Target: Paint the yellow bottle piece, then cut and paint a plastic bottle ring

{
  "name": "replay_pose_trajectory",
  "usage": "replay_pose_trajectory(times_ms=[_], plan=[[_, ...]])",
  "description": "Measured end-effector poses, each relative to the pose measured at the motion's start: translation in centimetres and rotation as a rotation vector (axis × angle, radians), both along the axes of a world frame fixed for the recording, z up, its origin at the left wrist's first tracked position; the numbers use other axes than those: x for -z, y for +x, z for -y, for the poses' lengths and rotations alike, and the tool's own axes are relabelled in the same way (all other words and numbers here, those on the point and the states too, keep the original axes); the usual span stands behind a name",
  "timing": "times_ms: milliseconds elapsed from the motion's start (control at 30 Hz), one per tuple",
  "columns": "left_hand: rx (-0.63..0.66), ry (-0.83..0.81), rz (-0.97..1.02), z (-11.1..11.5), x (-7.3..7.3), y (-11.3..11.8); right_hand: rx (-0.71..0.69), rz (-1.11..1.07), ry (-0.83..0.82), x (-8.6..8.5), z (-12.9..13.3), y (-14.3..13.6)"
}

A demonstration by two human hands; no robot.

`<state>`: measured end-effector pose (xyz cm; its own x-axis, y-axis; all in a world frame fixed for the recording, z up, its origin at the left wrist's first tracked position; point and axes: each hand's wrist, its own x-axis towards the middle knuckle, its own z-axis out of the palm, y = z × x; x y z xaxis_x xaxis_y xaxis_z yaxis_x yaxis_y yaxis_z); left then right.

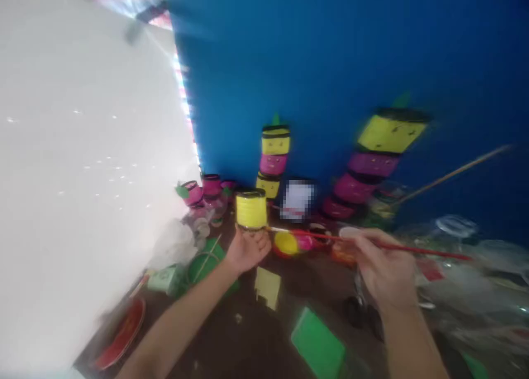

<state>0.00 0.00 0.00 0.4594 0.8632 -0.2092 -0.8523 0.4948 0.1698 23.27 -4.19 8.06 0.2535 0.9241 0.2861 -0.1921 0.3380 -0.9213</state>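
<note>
My left hand (253, 249) holds a yellow can (251, 211) from below, its fingers curled under the base. Dark bands run round the can's top and bottom edges. In my right hand (382, 263) is a thin red paintbrush (314, 234), pinched between thumb and fingers and pointing left. The brush tip is close to the can's lower right edge; I cannot tell whether it touches. Just right of my left hand lies a round of yellow paint (286, 243), with a pink patch (305, 242) beside it.
Stacked yellow and pink cans (275, 163) stand by the blue wall, with a taller leaning stack (355, 186) at right. Pink cans (211, 185) are at back left. Green sheet (318, 343), yellow paper scrap (268, 287), scissors (359, 307) and clear plastic (487, 274) lie about the table.
</note>
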Motion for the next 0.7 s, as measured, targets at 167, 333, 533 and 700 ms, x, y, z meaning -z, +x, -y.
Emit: replay_pose_trajectory(times_ms=[167, 333, 533, 700], plan=[[-0.003, 0.029, 0.004, -0.1, 0.0, 0.0, 0.010, 0.007, 0.008, -0.4, 0.0, 0.1], [-0.004, 0.058, 0.037, -0.1, 0.2, -0.1, -0.030, 0.032, 0.039, -0.5, 0.3, 0.1], [0.005, 0.049, 0.038, -0.1, 0.4, -0.1, -0.091, 0.058, 0.059, -0.7, 0.6, -0.9], [0.006, 0.048, 0.029, -0.1, 0.4, 0.0, -0.108, 0.060, 0.055, -0.8, 0.5, -1.1]])
